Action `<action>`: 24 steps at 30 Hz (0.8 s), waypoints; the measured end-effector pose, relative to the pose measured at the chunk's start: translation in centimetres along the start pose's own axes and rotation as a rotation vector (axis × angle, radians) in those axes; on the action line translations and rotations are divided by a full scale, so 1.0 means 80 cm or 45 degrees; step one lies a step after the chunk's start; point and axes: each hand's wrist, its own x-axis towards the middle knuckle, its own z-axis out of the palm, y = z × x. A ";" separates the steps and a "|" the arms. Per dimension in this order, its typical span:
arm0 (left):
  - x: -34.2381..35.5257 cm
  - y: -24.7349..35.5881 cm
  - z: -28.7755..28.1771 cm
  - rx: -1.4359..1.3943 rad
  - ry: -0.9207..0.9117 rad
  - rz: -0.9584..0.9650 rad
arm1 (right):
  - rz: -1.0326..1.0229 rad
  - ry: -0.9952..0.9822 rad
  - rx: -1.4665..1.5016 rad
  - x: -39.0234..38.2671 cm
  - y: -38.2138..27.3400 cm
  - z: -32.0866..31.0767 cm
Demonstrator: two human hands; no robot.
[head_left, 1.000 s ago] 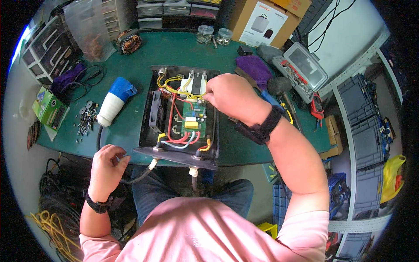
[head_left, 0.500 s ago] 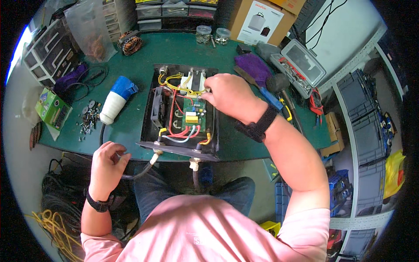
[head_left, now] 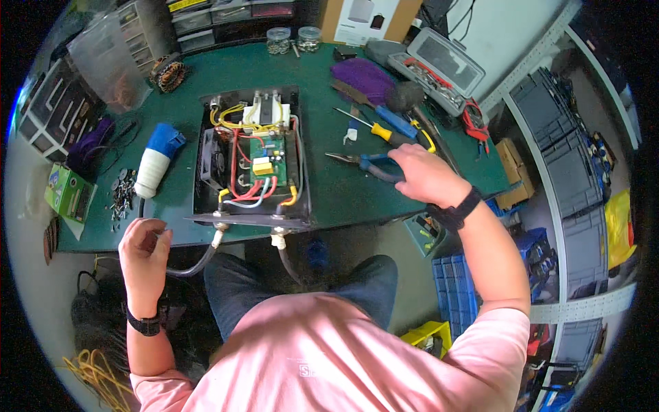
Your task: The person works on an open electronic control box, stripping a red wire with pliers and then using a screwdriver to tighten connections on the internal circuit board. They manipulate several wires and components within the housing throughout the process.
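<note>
My right hand closes on the handles of blue-handled needle-nose pliers lying on the green table. Beside them lies a yellow-and-black screwdriver. Loosely curled at the table's front edge, my left hand shows a gap between thumb and fingers, with nothing visible in it. The black cable of a blue-and-white power plug runs down behind it. Between my hands sits an open black metal case, holding a green circuit board, a fan and coloured wires. Two cables leave its front.
Loose screws and washers lie left of the plug, near a small green box. A purple cloth, a mallet and an open toolbox occupy the right back. Two jars stand behind. Shelves with grey crates flank the right.
My right hand has gone from the back of the case rightward to the pliers. The screwdriver and pliers have come into sight. The view has shifted right; my left hand stays near the table edge.
</note>
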 end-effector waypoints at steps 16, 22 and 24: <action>-0.039 0.123 0.052 -0.657 -0.631 0.134 | 0.146 0.129 0.222 0.014 -0.012 0.034; -0.028 0.173 0.108 -0.831 -0.939 0.061 | 0.315 0.256 1.213 -0.054 -0.055 -0.034; -0.018 0.195 0.128 -0.993 -0.941 -0.075 | 0.167 0.248 1.461 -0.057 -0.077 -0.045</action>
